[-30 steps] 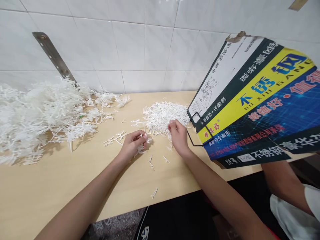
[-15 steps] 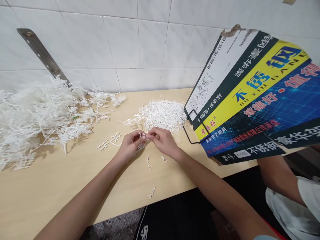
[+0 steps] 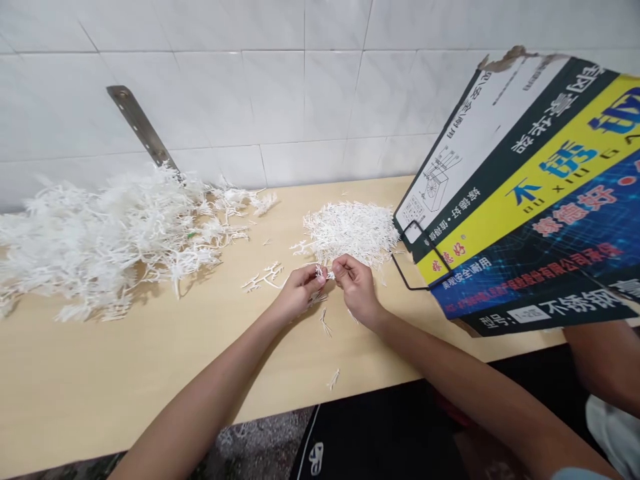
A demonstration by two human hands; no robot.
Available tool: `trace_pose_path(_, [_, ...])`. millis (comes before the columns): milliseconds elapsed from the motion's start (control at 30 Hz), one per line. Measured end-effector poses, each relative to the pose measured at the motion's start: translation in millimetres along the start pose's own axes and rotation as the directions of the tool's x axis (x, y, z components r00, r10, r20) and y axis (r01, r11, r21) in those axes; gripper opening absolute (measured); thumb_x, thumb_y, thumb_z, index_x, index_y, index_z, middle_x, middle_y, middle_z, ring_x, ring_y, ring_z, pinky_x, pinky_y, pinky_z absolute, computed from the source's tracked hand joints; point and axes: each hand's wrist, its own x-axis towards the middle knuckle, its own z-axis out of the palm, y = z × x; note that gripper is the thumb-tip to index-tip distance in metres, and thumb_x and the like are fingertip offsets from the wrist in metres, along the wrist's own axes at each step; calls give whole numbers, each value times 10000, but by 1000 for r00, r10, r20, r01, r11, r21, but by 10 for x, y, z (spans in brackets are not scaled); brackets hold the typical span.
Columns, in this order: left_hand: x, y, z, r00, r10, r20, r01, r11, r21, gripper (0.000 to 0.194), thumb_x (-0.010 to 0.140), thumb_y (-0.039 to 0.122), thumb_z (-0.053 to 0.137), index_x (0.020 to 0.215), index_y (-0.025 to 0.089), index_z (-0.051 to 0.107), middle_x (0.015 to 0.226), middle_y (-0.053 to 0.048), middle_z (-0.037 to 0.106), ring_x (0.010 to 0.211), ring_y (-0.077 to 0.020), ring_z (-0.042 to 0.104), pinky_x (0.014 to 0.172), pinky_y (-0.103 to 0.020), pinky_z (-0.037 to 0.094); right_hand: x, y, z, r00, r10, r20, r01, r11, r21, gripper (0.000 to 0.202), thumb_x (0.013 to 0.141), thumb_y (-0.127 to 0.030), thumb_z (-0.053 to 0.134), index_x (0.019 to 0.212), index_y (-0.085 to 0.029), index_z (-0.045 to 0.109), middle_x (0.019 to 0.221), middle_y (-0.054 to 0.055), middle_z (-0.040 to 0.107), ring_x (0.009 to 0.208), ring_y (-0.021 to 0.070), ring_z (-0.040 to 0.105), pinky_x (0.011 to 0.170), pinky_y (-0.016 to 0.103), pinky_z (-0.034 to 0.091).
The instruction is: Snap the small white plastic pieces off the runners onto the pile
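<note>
Near the middle of the table, my left hand (image 3: 299, 291) pinches a small white branched piece (image 3: 324, 273). My right hand (image 3: 356, 287) is closed at the right end of that piece, its fingertips nearly touching those of the left. Just behind the hands lies a pile of short white twigs (image 3: 350, 230). A loose branched white piece (image 3: 264, 277) rests left of my left hand. Two small twig bits, one (image 3: 325, 323) below the hands and another (image 3: 335, 379) close to the front edge, lie on the wood.
A large heap of white branched pieces (image 3: 115, 233) covers the left back. At right stands a printed cardboard panel (image 3: 525, 200) with a black wire frame (image 3: 410, 272) at its corner. A metal bracket (image 3: 143, 127) is on the tiled wall. Another person's arm (image 3: 605, 360) shows at lower right.
The view has turned left, so the table's things appear further right. My right hand has drawn slightly away from my left, and the white piece shows more between them.
</note>
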Motion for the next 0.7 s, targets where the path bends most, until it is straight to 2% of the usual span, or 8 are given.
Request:
trace_pose_path(133, [-64, 42, -39, 998, 6, -68, -10, 998, -56, 315, 827, 408, 705, 713, 178, 522, 637, 25, 474, 597, -116, 427, 602, -270, 329, 26, -9, -17, 994, 20, 103, -19, 1000, -9, 340, 920, -510, 669, 806, -193, 626, 647, -23, 498, 579, 121, 415, 535, 262, 326])
trace_pose_path(267, [-111, 58, -89, 995, 6, -97, -13, 998, -66, 233, 860, 384, 693, 810, 170, 613, 668, 17, 506, 611, -121, 446, 598, -260, 332, 48, 2, -30, 986, 25, 163, -20, 999, -29, 302, 913, -488, 692, 870, -190, 674, 648, -21, 545, 558, 120, 467, 529, 263, 358])
trace_pose_path(333, [-105, 45, -99, 996, 1, -93, -2, 1000, -11, 252, 865, 412, 703, 856, 163, 661, 661, 17, 518, 585, -115, 424, 571, -257, 307, 62, 2, -39, 988, 26, 153, -21, 999, -34, 293, 912, -480, 693, 873, -189, 684, 662, -13, 575, 559, 122, 486, 529, 263, 373])
trace_pose_path(433, [-81, 20, -100, 993, -16, -117, 26, 996, 84, 331, 867, 481, 702, 794, 164, 645, 579, 46, 438, 526, -101, 343, 529, -258, 245, 96, -36, -74, 987, 15, 161, -3, 998, -70, 260, 920, -453, 678, 906, -194, 704, 744, 15, 649, 623, 138, 549, 571, 264, 424])
trace_pose_path(567, [-77, 13, -98, 981, 84, -174, -32, 959, 280, 367, 885, 502, 673, 739, 180, 573, 603, 43, 433, 576, -120, 366, 560, -262, 273, 158, -138, -156, 943, -27, 330, 103, 971, -215, 211, 960, -386, 622, 1033, -227, 740, 985, 46, 718, 855, 166, 631, 696, 265, 459])
trace_pose_path(700, [-101, 25, -116, 983, 135, -121, -70, 898, 434, 389, 919, 515, 621, 724, 187, 545, 628, 21, 478, 617, -145, 412, 596, -270, 296, 196, -175, -241, 891, -16, 455, 164, 943, -288, 267, 983, -380, 577, 847, -199, 718, 773, 6, 652, 712, 141, 549, 656, 257, 390])
